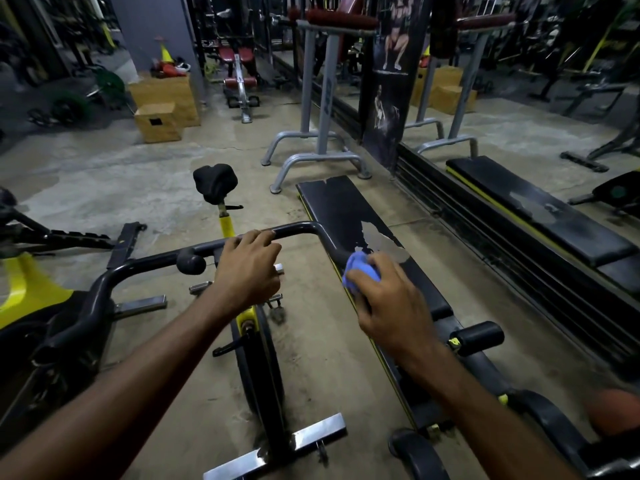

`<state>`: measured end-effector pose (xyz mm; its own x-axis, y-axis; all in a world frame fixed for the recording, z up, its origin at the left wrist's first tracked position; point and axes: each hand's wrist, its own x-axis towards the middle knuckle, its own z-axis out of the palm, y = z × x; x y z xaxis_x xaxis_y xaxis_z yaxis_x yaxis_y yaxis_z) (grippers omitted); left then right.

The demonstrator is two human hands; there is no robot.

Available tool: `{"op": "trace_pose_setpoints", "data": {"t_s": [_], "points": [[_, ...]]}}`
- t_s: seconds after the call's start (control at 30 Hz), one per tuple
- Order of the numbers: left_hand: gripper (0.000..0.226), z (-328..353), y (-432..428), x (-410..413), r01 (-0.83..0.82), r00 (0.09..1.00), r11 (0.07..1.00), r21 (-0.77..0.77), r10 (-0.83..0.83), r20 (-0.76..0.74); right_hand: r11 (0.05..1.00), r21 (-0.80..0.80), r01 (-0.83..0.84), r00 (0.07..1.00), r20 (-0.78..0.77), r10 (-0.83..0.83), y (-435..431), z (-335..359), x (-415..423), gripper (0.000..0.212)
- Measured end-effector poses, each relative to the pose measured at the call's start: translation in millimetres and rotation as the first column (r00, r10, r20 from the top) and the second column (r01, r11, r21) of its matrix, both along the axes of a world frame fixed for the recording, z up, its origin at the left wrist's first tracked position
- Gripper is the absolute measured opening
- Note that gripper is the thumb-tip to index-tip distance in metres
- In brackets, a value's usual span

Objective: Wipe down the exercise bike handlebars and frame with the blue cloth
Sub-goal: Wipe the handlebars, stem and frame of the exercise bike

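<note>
Right hand (388, 299) has the blue cloth (360, 271) bunched up and clamped round the handlebars (298, 228) on their right-side bend, so we're rubbing that stretch, while our left hand (247, 268) grips the middle bar, probably to steady the bike.

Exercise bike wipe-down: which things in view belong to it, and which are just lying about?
In the job:
- handlebars, gripped by left hand
- blue cloth, bunched in right hand on the right bar
- bike frame

Lying about:
- black bench, torn padding
- wooden boxes
- grey stand
</note>
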<state>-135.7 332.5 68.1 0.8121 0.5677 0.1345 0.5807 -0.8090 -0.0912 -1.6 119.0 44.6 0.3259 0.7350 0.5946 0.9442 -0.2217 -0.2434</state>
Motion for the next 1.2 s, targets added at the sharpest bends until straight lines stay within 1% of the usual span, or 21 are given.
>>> {"op": "trace_pose_setpoints", "data": {"t_s": [0.03,0.1,0.17,0.23,0.3,0.37,0.43,0.47,0.5,0.53,0.57,0.63,0.67,0.73,0.83,0.9,0.97,1.07,1.13,1.17,1.2], "points": [[0.051,-3,1,-4,0.032,0.998,0.999,-0.005,-0.032,0.048,1.000,-0.004,-0.019,0.999,0.030,0.019,-7,-4,0,0.019],[0.053,-7,3,-9,0.079,0.977,0.995,-0.054,-0.067,0.203,0.998,0.068,0.000,1.000,0.006,-0.001,-11,-9,-4,0.024],[0.043,-8,4,-14,0.118,0.923,0.986,-0.115,-0.066,0.378,0.987,0.152,0.057,0.997,-0.055,-0.050,-2,-11,-9,0.030],[0.028,-8,4,-20,0.141,0.876,0.982,-0.128,-0.064,0.479,0.990,0.120,0.072,0.997,-0.032,-0.069,12,-17,-18,0.029],[0.025,-6,6,-28,0.140,0.855,0.981,-0.131,-0.053,0.517,0.995,0.095,0.014,1.000,0.001,-0.015,18,-30,-28,0.024],[0.036,-4,10,-37,0.116,0.850,0.982,-0.146,-0.022,0.527,0.989,0.109,-0.100,0.995,-0.012,0.102,17,-43,-41,0.018],[0.045,-1,12,-46,0.082,0.863,0.989,-0.120,-0.010,0.504,0.977,0.081,-0.195,0.980,-0.019,0.197,21,-55,-57,0.021],[0.046,0,14,-51,0.061,0.882,0.996,-0.067,-0.022,0.471,0.975,0.076,-0.211,0.972,-0.090,0.217,29,-61,-64,0.024],[0.045,1,16,-57,0.032,0.905,0.999,0.011,-0.033,0.424,0.978,0.082,-0.192,0.952,-0.226,0.205,39,-67,-70,0.027],[0.043,3,18,-64,-0.007,0.928,0.996,0.086,-0.026,0.371,0.985,0.084,-0.153,0.900,-0.398,0.174,53,-72,-76,0.031],[0.042,4,20,-71,-0.041,0.943,0.989,0.143,-0.009,0.333,0.990,0.088,-0.106,0.818,-0.559,0.137,68,-78,-79,0.034],[0.037,3,29,-85,-0.062,0.946,0.983,0.170,0.003,0.324,0.996,0.093,-0.018,0.618,-0.782,0.084,102,-89,-78,0.037],[0.034,0,33,-91,-0.056,0.939,0.988,0.143,0.004,0.345,0.993,0.114,0.028,0.527,-0.846,0.082,120,-95,-73,0.035],[0.029,-8,39,-99,-0.045,0.914,0.995,0.088,0.005,0.406,0.971,0.180,0.155,0.401,-0.910,0.105,157,-105,-60,0.030],[0.030,-23,42,-100,-0.053,0.879,0.991,0.119,-0.011,0.477,0.917,0.221,0.333,0.286,-0.950,0.126,206,-108,-38,0.039],[0.029,-29,42,-101,-0.059,0.863,0.987,0.152,-0.026,0.504,0.849,0.299,0.436,0.297,-0.938,0.178,225,-100,-33,0.048],[0.029,-32,41,-101,-0.057,0.849,0.982,0.181,-0.048,0.527,0.804,0.371,0.466,0.350,-0.911,0.218,240,-98,-31,0.049],[0.030,-38,41,-104,-0.057,0.824,0.979,0.194,-0.063,0.562,0.817,0.463,0.343,0.419,-0.854,0.309,254,-103,-51,0.048],[0.032,-42,40,-103,-0.063,0.813,0.983,0.172,-0.050,0.581,0.831,0.475,0.290,0.406,-0.847,0.343,252,-113,-65,0.041],[0.032,-42,40,-102,-0.068,0.804,0.985,0.157,-0.039,0.593,0.840,0.470,0.272,0.389,-0.852,0.350,250,-117,-69,0.029],[0.032,-42,38,-102,-0.074,0.796,0.987,0.143,-0.028,0.604,0.844,0.473,0.254,0.337,-0.861,0.381,245,-119,-72,0.019]]}}
